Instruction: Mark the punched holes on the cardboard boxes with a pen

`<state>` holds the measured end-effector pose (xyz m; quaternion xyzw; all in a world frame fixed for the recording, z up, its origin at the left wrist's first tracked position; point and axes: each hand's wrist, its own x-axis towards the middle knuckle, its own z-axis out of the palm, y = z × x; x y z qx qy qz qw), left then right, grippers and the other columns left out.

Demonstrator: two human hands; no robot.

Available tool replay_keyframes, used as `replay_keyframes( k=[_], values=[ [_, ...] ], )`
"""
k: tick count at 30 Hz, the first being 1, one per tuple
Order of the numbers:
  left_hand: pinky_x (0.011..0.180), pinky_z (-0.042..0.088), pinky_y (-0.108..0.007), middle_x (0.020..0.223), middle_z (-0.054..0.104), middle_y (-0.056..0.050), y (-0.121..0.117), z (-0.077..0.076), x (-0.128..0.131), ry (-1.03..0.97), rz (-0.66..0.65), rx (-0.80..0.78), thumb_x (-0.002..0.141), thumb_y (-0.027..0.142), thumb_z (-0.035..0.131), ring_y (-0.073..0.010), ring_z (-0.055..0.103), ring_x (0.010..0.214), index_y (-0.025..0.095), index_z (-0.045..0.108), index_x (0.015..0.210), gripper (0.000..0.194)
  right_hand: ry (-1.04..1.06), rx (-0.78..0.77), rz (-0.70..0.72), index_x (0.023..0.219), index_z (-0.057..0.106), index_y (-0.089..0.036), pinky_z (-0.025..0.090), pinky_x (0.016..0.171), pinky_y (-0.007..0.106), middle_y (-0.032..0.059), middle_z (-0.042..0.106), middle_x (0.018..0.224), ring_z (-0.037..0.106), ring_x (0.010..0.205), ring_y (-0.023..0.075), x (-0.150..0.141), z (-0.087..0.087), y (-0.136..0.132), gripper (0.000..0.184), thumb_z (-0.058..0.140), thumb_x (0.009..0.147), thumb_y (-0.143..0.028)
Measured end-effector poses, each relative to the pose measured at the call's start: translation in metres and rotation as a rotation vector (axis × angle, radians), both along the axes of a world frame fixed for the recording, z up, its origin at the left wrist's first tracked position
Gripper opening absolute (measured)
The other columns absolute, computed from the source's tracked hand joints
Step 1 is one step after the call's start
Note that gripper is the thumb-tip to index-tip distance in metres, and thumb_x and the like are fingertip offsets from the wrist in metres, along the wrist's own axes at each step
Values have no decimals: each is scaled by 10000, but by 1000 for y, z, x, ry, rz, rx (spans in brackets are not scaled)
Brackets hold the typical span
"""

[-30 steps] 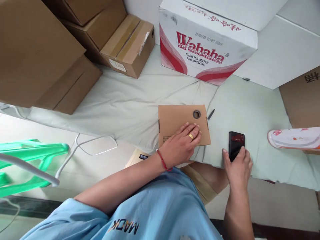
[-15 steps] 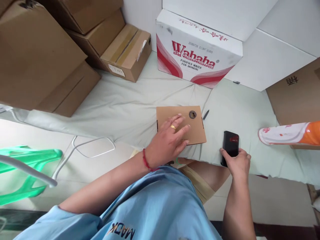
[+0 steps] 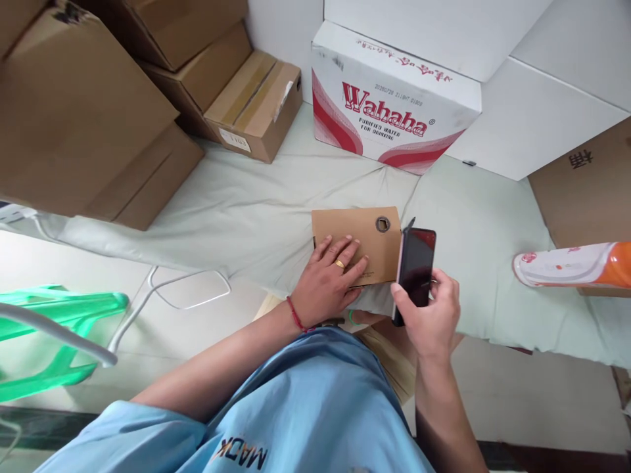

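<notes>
A small flat cardboard box with a round dark mark and a square hole near its far right corner rests at the front of the cloth-covered surface. My left hand lies on its lid with the fingers spread; the thumb is by the front edge. Held in my right hand is a black smartphone, tilted, just off the box's right side. A dark pen shows beyond the phone's top, partly hidden by it.
A white-and-red water carton stands against the back. Brown cardboard boxes are stacked at the left. An orange-and-white cylinder lies at the right. A green plastic stool is on the floor at the left.
My right hand has brought the phone leftward, up to the cardboard box, and tilted it. My left hand has shifted slightly toward me on the lid, fingers still spread.
</notes>
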<state>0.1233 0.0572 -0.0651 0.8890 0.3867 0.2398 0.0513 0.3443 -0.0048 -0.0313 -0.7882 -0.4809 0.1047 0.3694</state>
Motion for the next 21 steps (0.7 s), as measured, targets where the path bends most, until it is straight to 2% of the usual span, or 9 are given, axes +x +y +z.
replay_keyframes(
  k=[3, 6, 13, 21],
  values=[
    [1293, 452, -666, 1594, 645, -242, 1, 0, 0, 2, -18, 13, 963, 372, 815, -419, 579, 1530, 156, 709, 1442, 535, -75, 103, 72, 1254, 578, -203, 559, 1050, 567, 128, 619, 1206, 639, 1138, 330, -24, -5, 12, 677, 811, 751, -593],
    [1291, 459, -654, 1585, 657, -227, 1, 0, 0, -3, -7, 19, 1008, 377, 757, -402, 587, 1528, 171, 714, 1439, 480, -118, 139, 103, 1286, 533, -211, 552, 1067, 576, 140, 585, 1248, 615, 1190, 337, -34, -9, 18, 649, 802, 787, -527],
    [1285, 457, -654, 1579, 660, -216, 0, -2, 1, -15, 8, 28, 1039, 385, 691, -402, 587, 1526, 182, 717, 1415, 428, -167, 115, 140, 1358, 487, -209, 563, 1069, 560, 165, 562, 1317, 590, 1249, 341, -41, -8, 19, 674, 811, 829, -473],
    [1234, 506, -635, 1528, 699, -212, 1, 0, 2, -17, 16, 91, 1066, 377, 646, -401, 641, 1458, 161, 726, 1380, 390, -140, 105, 135, 1338, 508, -208, 574, 1049, 545, 161, 572, 1324, 607, 1222, 330, -42, -11, 20, 658, 815, 811, -454]
  ],
)
